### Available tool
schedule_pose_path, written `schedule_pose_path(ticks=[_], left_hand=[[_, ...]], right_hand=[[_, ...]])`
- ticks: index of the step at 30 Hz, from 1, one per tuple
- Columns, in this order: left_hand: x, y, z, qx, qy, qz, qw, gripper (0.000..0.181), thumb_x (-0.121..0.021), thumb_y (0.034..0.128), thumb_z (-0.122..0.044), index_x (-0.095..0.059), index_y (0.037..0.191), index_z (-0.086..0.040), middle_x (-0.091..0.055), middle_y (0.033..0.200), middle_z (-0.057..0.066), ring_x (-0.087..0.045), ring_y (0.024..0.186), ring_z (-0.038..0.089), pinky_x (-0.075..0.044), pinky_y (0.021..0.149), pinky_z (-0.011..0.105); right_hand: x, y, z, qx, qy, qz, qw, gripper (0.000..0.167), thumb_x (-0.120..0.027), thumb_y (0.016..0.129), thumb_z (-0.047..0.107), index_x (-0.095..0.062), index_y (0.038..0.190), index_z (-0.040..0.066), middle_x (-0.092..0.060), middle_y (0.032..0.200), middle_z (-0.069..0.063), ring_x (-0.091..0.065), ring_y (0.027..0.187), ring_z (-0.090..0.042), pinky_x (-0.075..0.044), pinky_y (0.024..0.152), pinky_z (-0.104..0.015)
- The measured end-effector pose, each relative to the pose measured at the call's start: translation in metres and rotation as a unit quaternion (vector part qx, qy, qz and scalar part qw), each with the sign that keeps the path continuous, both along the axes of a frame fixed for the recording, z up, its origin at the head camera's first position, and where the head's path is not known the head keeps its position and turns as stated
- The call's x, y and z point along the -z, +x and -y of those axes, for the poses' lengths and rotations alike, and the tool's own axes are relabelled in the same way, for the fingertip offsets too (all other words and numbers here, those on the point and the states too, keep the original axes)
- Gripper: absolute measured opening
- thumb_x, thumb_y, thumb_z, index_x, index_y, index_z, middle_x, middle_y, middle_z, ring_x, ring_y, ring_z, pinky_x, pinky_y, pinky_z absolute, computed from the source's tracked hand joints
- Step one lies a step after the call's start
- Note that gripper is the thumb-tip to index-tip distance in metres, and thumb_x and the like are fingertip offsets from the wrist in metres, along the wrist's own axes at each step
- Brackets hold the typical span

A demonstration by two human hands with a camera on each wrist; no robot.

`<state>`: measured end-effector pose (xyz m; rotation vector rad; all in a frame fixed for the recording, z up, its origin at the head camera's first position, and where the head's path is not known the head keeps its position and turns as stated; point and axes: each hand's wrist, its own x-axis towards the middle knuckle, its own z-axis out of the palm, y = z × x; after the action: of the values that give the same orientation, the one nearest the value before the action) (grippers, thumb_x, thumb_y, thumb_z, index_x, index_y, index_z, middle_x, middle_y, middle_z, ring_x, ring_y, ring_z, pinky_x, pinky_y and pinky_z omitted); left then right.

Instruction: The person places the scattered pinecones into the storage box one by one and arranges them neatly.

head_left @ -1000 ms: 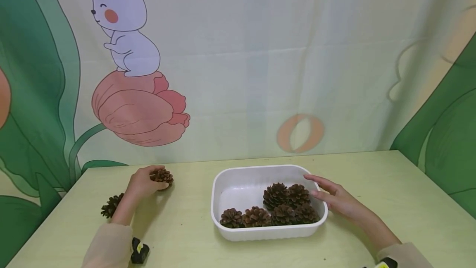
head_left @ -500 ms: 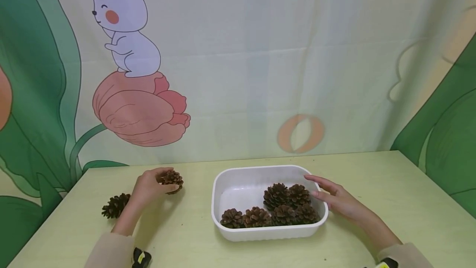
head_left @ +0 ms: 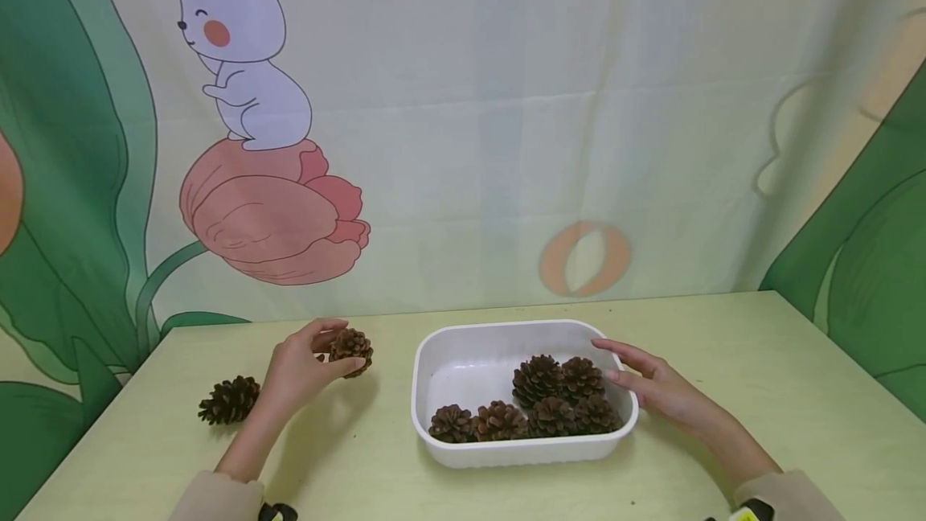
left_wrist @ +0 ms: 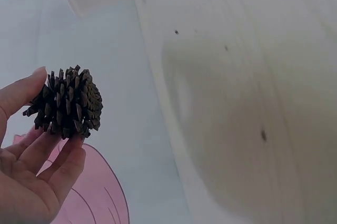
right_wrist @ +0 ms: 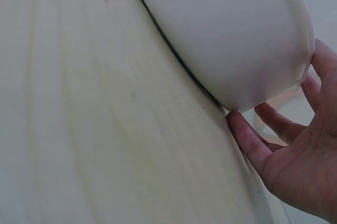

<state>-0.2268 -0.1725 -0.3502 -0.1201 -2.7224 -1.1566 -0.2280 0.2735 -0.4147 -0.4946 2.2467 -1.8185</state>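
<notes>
In the head view, my left hand (head_left: 300, 368) holds a brown pine cone (head_left: 351, 352) over the left half of the table, left of the white tray. Up close in the left wrist view, thumb and fingertips pinch this pine cone (left_wrist: 68, 103) from opposite sides. My right hand (head_left: 669, 392) touches the right end of the white tray (head_left: 521, 450), its fingers fairly straight at the rim and outer wall. Several pine cones (head_left: 538, 380) lie in the tray, along its front and right side. Another pine cone (head_left: 230, 400) lies on the table beside my left forearm.
The pale wooden table (head_left: 362, 465) ends at the back against a printed cloth (head_left: 448, 143) with a rabbit and a tulip. A black wrist device (head_left: 278, 512) sits at my left sleeve.
My left hand has moved right with the pine cone and lifted it off the table, uncovering more of the pine cone at the left. The right hand and tray have stayed put.
</notes>
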Motion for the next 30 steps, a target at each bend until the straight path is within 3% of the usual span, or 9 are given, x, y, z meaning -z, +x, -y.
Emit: schedule_pose_path(ticks=[7, 16, 30], left_hand=[[-0.004, 0.007, -0.016, 0.0, 0.019, -0.023, 0.9996, 0.047, -0.078, 0.0705, -0.026, -0.061, 0.111, -0.01, -0.064, 0.109, 0.014, -0.058, 0.104, 0.031, -0.048, 0.085, 0.046], [-0.004, 0.011, -0.037, 0.03, 0.053, -0.054, 0.9967, 0.043, -0.081, 0.0676, -0.018, -0.063, 0.106, -0.01, -0.066, 0.103, 0.009, -0.061, 0.099, 0.022, -0.05, 0.088, 0.037], [-0.013, 0.016, -0.077, 0.078, 0.091, -0.074, 0.9901, 0.04, -0.08, 0.0666, -0.01, -0.064, 0.103, -0.01, -0.067, 0.098, 0.005, -0.062, 0.096, 0.02, -0.051, 0.086, 0.039]], right_hand=[[0.0, 0.0, 0.0, -0.001, -0.001, 0.0, 1.0, 0.048, -0.052, 0.093, 0.019, -0.038, 0.139, 0.013, -0.013, 0.145, -0.029, -0.051, 0.104, -0.016, -0.053, 0.078, -0.03], [-0.001, 0.0, 0.0, -0.006, -0.002, 0.0, 1.0, 0.048, -0.052, 0.094, 0.018, -0.037, 0.139, 0.011, -0.012, 0.146, -0.028, -0.05, 0.104, -0.014, -0.053, 0.078, -0.03], [-0.001, 0.0, 0.001, -0.001, -0.002, 0.005, 1.0, 0.049, -0.052, 0.093, 0.019, -0.037, 0.139, 0.01, -0.013, 0.146, -0.028, -0.05, 0.106, -0.017, -0.052, 0.079, -0.031]])
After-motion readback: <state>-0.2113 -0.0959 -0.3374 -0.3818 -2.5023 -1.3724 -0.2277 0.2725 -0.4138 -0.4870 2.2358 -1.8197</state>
